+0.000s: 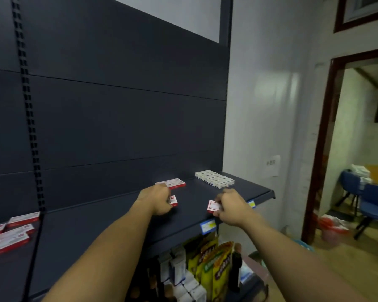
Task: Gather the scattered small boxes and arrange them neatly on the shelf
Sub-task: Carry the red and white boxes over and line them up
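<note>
Both arms reach over a dark shelf (118,223). My left hand (157,200) grips a small red-and-white box (173,200) just above the shelf. My right hand (231,207) pinches another small red-and-white box (213,206) near the shelf's front edge. Behind the left hand lies a flat red-and-white box (174,183) against the back panel. A neat block of several white boxes (214,178) sits at the shelf's far right. Several red-and-white boxes (11,232) lie scattered on the shelf section at far left.
Price tags (208,226) hang on the shelf's front edge. Below it, yellow snack bags (212,264), white cartons (179,277) and a dark bottle (236,267) fill a lower shelf. A doorway (358,149) at right shows blue chairs (371,203).
</note>
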A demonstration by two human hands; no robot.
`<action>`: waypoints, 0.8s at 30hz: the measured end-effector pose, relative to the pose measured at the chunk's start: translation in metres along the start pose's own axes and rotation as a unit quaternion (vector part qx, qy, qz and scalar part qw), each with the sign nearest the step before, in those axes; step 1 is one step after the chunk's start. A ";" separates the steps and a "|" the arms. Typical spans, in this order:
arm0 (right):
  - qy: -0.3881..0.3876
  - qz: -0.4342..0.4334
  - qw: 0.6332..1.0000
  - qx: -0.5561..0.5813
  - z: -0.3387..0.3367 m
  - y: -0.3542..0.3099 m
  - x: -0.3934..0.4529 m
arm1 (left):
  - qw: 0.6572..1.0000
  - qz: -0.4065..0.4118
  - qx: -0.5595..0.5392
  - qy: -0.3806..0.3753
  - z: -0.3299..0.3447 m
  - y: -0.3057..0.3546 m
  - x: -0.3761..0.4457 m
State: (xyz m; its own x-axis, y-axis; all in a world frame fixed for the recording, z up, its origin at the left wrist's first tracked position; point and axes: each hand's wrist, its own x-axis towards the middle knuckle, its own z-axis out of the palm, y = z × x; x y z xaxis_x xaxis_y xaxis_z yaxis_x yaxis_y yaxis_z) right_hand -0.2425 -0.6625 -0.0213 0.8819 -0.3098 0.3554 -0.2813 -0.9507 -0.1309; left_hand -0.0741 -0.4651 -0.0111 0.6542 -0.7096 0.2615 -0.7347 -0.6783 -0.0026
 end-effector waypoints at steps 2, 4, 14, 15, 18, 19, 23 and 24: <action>-0.001 0.000 1.000 -0.005 -0.001 0.015 -0.004 | 1.000 -0.001 -0.004 -0.008 0.010 0.014 0.006; 0.003 0.002 1.000 -0.008 -0.002 0.030 -0.004 | 1.000 0.008 -0.003 -0.011 0.017 0.027 0.012; 0.014 0.007 0.999 -0.037 0.007 0.074 0.022 | 1.000 0.014 -0.010 -0.009 0.028 0.051 0.069; 0.011 0.005 0.999 -0.043 0.009 0.077 0.027 | 1.000 0.012 -0.011 -0.012 0.030 0.052 0.074; 0.001 -0.007 0.998 -0.055 0.015 0.086 0.047 | 1.000 0.006 -0.011 -0.024 0.036 0.048 0.094; 0.000 -0.011 0.998 -0.055 0.016 0.089 0.055 | 1.000 0.001 -0.010 -0.023 0.036 0.046 0.101; 0.015 -0.033 0.998 -0.060 0.017 0.098 0.098 | 1.000 -0.017 0.005 -0.010 0.037 0.033 0.131; 0.017 -0.041 0.997 -0.060 0.017 0.099 0.109 | 1.000 -0.020 0.006 -0.009 0.037 0.029 0.138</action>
State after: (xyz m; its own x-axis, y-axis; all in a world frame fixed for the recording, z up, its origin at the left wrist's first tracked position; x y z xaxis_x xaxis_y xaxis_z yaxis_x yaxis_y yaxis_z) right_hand -0.1681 -0.7901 -0.0113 0.8906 -0.2299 0.3925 -0.2544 -0.9670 0.0110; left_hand 0.0018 -0.5897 -0.0105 0.6861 -0.6850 0.2448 -0.7059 -0.7083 -0.0036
